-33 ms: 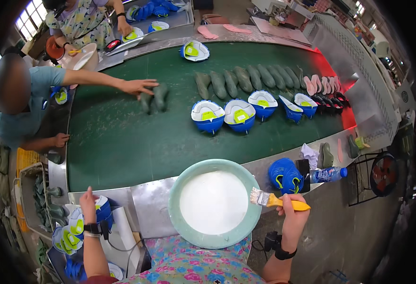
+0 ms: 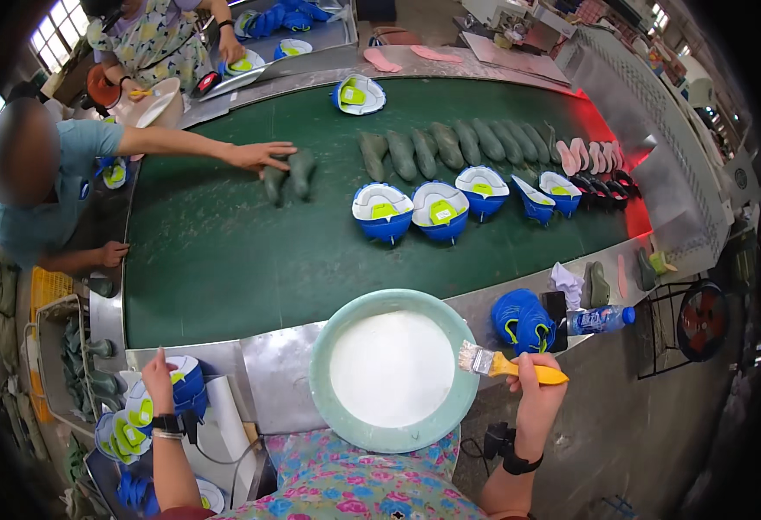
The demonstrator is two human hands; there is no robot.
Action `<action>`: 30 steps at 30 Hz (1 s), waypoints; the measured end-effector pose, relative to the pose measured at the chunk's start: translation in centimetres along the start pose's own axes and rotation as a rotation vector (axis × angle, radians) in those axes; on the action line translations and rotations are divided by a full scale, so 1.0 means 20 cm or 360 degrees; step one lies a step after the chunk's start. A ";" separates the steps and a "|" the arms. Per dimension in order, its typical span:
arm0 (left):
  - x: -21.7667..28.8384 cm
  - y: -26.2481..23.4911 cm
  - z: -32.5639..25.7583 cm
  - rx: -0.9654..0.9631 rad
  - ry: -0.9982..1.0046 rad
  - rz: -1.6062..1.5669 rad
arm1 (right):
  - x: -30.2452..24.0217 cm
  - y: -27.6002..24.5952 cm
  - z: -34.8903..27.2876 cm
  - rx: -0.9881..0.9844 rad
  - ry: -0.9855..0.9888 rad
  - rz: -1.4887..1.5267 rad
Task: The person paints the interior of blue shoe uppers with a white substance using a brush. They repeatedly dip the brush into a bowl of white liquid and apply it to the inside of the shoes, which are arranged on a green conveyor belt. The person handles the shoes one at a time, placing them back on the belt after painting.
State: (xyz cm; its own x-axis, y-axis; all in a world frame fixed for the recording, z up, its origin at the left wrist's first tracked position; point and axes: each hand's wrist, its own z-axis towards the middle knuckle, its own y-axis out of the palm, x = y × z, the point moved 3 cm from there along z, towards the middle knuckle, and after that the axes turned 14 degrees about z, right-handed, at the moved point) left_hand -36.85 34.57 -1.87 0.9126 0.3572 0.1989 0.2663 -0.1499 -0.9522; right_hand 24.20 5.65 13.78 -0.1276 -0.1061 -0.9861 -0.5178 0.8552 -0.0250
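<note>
- While the brush [image 2: 501, 367] was gripped in the right hand [image 2: 538, 394] at three o'clock on the basin [image 2: 319, 373], lightness was presumed; mid-handle hold was favoured.
- Left hand [image 2: 159, 381] near blue uppers [image 2: 191, 387], nine o'clock: grasp couldn't be told.

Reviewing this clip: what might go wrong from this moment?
The brush in the right hand is near the blue shoe; white residue on its bristles could smear the shoe.

The basin appears to overhang the near table edge by the flowered apron; a bump might spill its white contents.

The left hand could knock the stacked uppers beside it.
</note>
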 end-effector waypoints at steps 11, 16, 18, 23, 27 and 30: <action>-0.34 -0.01 -0.16 -0.0224 0.0206 -0.0151 | -0.06 0.04 -0.11 -0.0258 -0.0499 -0.0063; -0.24 -0.11 -0.18 -0.0232 0.0821 0.0412 | -0.03 0.11 -0.14 -0.0260 -0.0308 0.0024; -0.27 -0.12 -0.14 -0.0362 0.0471 0.0311 | -0.02 0.16 -0.14 -0.0294 -0.0297 0.0030; -0.19 -0.10 0.01 -0.0004 0.0469 -0.0328 | -0.04 0.27 -0.12 -0.0349 -0.0229 -0.0017; 0.04 -0.07 0.09 0.0108 0.0773 -0.0100 | -0.05 0.36 -0.13 -0.0491 -0.0188 -0.0044; 0.20 -0.06 0.12 0.0028 0.0990 -0.0182 | -0.06 0.40 -0.15 -0.0530 -0.0255 -0.0159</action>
State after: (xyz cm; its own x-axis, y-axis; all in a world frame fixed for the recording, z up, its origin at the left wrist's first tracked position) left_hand -34.20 38.34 -0.48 0.8896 -0.2338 0.3923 0.3726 -0.1252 -0.9195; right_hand 17.67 11.06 15.35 0.0574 -0.0774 -0.9953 -0.7709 0.6300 -0.0934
